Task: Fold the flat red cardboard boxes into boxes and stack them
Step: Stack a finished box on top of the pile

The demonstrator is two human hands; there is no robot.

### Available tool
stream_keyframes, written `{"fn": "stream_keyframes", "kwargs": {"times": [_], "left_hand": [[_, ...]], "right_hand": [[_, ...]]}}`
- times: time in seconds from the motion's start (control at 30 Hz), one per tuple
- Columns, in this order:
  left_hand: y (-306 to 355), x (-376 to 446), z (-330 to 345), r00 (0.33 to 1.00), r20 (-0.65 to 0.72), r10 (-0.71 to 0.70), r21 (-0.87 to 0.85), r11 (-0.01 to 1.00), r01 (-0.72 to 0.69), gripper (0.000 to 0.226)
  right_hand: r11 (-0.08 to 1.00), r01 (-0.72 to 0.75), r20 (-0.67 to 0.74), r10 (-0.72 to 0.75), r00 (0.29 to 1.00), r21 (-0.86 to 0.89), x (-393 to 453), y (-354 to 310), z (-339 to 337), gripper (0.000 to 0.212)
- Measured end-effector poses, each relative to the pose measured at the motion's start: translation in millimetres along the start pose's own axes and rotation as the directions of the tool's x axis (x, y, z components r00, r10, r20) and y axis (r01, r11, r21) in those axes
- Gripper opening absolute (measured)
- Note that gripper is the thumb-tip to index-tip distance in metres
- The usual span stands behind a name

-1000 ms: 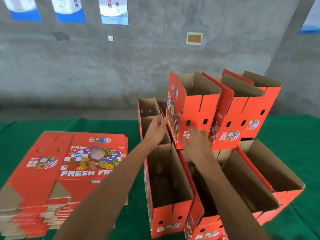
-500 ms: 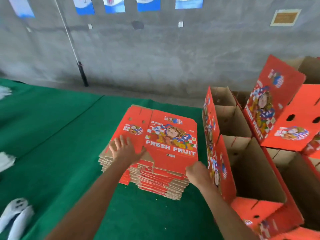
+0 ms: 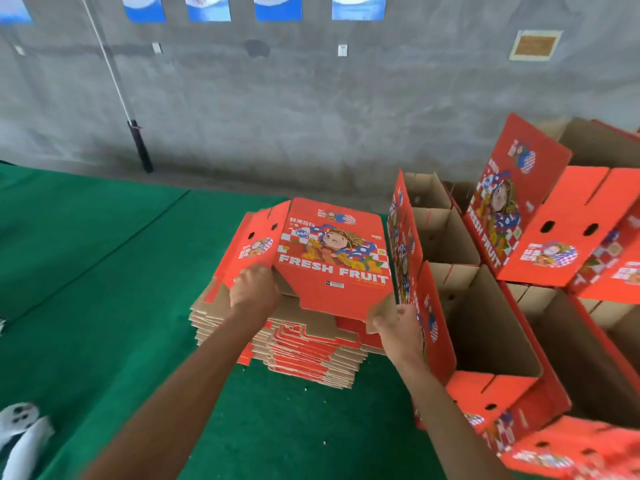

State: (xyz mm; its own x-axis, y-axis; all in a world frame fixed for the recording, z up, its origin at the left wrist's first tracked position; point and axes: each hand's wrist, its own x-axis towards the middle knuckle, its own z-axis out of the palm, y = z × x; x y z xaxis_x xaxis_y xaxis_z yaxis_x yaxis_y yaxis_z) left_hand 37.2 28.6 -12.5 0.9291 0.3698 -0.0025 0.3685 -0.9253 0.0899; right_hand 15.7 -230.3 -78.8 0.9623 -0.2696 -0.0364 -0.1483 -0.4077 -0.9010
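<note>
We see both hands at the near edge of the top flat red cardboard box blank (image 3: 332,258), printed with a cartoon figure and the words FRESH FRUIT. Our left hand (image 3: 254,289) curls its fingers round the blank's near left edge, beside the panel with the small oval holes. Our right hand (image 3: 398,327) pinches the near right corner, where a brown flap shows. The blank's near edge is tilted up off the pile of flat red and brown cardboard blanks (image 3: 304,348) beneath it, while its far edge lies low over the pile.

The pile sits on the green felt-covered table (image 3: 104,306), roughly midway across it and just left of the folded boxes. Close to its right side stands a row of open red cardboard boxes (image 3: 485,323) with plain brown insides, their open tops facing up; the nearest one reaches toward the table's near edge. On top of that row, further right, more folded red boxes (image 3: 540,223) lie tilted, their printed sides turned toward us and oval handle holes showing.

At the near left corner of the table lie white cloth gloves (image 3: 20,434). Behind the table rises a grey concrete wall (image 3: 311,98) with blue and white posters (image 3: 277,6) along the top, and a white pole with a black handle (image 3: 138,143) leans against it.
</note>
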Motion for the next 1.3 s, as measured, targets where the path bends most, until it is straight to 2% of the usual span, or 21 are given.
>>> {"fn": "stream_keyframes", "kwargs": {"times": [0.07,0.13,0.2,0.27,0.33,0.4,0.47,0.57,0.67,0.73,0.83,0.9,1.0,1.13,1.2,1.3], "left_hand": [[-8,-12,-28,0.999,-0.034,-0.033,-0.251,0.968,0.024,0.034],[-26,-22,-67,0.999,0.013,-0.037,-0.451,0.892,0.039,0.025],[-47,-34,-112,0.996,0.081,0.037,-0.578,0.816,0.017,0.019],[-68,-53,-150,0.987,0.111,0.118,-0.677,0.736,-0.011,0.025],[-86,-71,-179,0.986,0.025,0.167,-0.734,0.673,-0.096,0.023],[-97,-86,-197,0.977,-0.123,0.174,-0.766,0.61,-0.205,0.02],[-100,-97,-204,0.955,-0.245,0.165,-0.756,0.584,-0.295,0.016],[-99,-116,-198,0.931,-0.332,0.154,-0.728,0.586,-0.356,0.016],[-99,-138,-185,0.938,-0.333,0.098,-0.817,0.467,-0.339,0.031],[-104,-154,-178,0.933,-0.355,0.064,-0.852,0.389,-0.351,0.032],[-113,-179,-183,0.936,-0.342,0.078,-0.891,0.29,-0.35,0.028],[-114,-189,-188,0.946,-0.292,0.143,-0.913,0.252,-0.32,0.029],[-98,-190,-173,0.955,-0.204,0.216,-0.901,0.34,-0.27,0.028],[-68,-183,-107,0.969,-0.084,0.231,-0.87,0.457,-0.184,0.027],[-53,-185,-70,0.958,-0.105,0.265,-0.778,0.579,-0.246,0.033],[-34,-195,-25,0.919,-0.119,0.376,-0.62,0.695,-0.365,0.04]], "right_hand": [[0.992,0.08,-0.054,-0.075,0.996,0.096,-12,-17,-14,0.019],[0.958,0.236,-0.142,-0.214,0.966,0.161,-22,-41,-32,0.018],[0.92,0.364,-0.22,-0.329,0.918,0.145,-36,-69,-54,0.017],[0.879,0.471,-0.26,-0.439,0.86,0.073,-53,-94,-75,0.026],[0.809,0.587,-0.294,-0.565,0.77,-0.017,-73,-113,-93,0.029],[0.763,0.634,-0.301,-0.639,0.708,-0.13,-91,-128,-112,0.031],[0.739,0.631,-0.243,-0.674,0.698,-0.235,-103,-138,-135,0.032],[0.731,0.614,-0.119,-0.667,0.736,-0.299,-116,-146,-166,0.027],[0.706,0.646,0.02,-0.671,0.742,-0.29,-131,-143,-189,0.023],[0.706,0.667,0.099,-0.666,0.74,-0.237,-148,-139,-201,0.024],[0.685,0.695,0.106,-0.692,0.714,-0.217,-169,-134,-223,0.023],[0.689,0.675,0.105,-0.676,0.73,-0.264,-174,-131,-240,0.019],[0.713,0.605,0.13,-0.603,0.787,-0.356,-171,-116,-257,0.025],[0.769,0.499,0.166,-0.475,0.864,-0.399,-165,-74,-252,0.023],[0.783,0.43,0.2,-0.381,0.903,-0.449,-159,-47,-247,0.025],[0.817,0.329,0.179,-0.277,0.944,-0.473,-156,-7,-242,0.033]]}}
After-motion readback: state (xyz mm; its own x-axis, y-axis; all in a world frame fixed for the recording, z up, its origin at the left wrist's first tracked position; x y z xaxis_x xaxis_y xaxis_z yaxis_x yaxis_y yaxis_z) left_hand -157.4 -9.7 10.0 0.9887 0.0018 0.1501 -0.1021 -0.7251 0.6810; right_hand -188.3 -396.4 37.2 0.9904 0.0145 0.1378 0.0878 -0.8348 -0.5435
